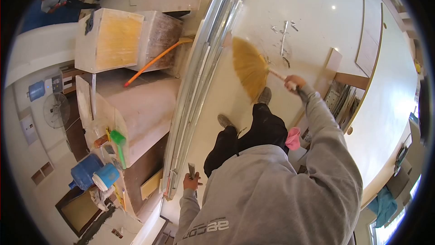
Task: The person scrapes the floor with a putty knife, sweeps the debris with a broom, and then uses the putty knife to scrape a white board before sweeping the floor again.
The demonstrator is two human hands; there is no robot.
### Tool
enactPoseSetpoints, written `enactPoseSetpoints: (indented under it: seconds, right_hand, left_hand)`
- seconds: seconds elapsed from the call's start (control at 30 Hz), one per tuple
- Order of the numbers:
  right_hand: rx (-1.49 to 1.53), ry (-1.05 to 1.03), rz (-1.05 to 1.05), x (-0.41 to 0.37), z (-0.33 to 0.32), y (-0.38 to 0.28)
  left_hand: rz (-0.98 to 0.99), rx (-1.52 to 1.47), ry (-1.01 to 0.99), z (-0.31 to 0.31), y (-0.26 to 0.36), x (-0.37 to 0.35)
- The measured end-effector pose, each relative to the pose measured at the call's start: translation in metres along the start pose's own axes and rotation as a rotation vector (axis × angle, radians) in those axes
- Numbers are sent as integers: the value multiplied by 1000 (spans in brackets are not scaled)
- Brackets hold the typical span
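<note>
Gripping with curled fingers (288,82), the right hand (296,83) holds a broom (252,67), the left hand (192,182) a greyish object (191,170).

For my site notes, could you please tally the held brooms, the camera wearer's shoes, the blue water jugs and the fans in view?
Held broom: 1
Wearer's shoes: 2
Blue water jugs: 2
Fan: 1
Total: 6

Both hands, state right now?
Left hand: closed, holding a slim, grey, metal-looking piece; exact item unclear.
Right hand: closed, holding a yellow, fan-shaped straw broom.
</note>
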State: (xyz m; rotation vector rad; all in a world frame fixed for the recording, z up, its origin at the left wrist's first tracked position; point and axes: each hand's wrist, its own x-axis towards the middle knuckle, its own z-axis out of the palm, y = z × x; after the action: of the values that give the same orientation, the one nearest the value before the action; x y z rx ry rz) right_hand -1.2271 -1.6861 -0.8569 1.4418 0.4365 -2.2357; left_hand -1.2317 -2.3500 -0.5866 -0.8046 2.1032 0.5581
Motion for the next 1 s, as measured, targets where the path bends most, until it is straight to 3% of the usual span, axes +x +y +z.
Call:
enactPoseSetpoints:
  seconds: [0.03,0.1,0.2,0.27,0.4,0.47,0.6,0.7,0.73,0.8,0.83,0.87,0.9,0.93,0.97,1.0]
  right_hand:
    - [48,13,-11,-3,-3,-28]
    - [-29,228,-7,-16,18,-76]
    - [-75,249,-83,-23,35,-124]
    - [-558,260,-307,-11,29,-145]
    - [-403,305,-527,-68,57,-134]
    - [-338,327,-610,-95,57,-115]
    - [-335,231,-561,-186,39,-57]
    - [-297,268,-364,-267,25,7]
    - [-123,196,-294,-295,26,30]
    - [85,203,-186,-322,8,92]
    - [39,328,-169,-339,26,115]
    - [108,251,-239,-350,41,141]
    - [99,258,-176,-351,52,165]
    - [11,362,-132,-351,69,184]
    - [123,388,-76,-351,88,196]
    - [422,260,-54,-341,95,215]
  left_hand:
    - [21,27,-12,3,-8,0]
    - [21,76,7,5,-1,-7]
    - [102,70,37,2,20,-11]
    - [26,118,42,-1,74,-33]
    - [95,64,10,-9,87,3]
    - [114,84,-11,-7,103,25]
    - [129,256,-105,-4,171,62]
    - [264,391,-141,-3,251,85]
    - [292,443,-134,-5,281,93]
    - [325,374,-186,-16,299,195]
    - [316,277,-220,-23,313,234]
    - [373,277,-198,-32,349,242]
    - [429,280,-173,-41,395,239]
    - [495,317,-118,-46,440,225]
    - [558,352,-63,-48,478,218]
    - [541,201,-129,-50,506,227]
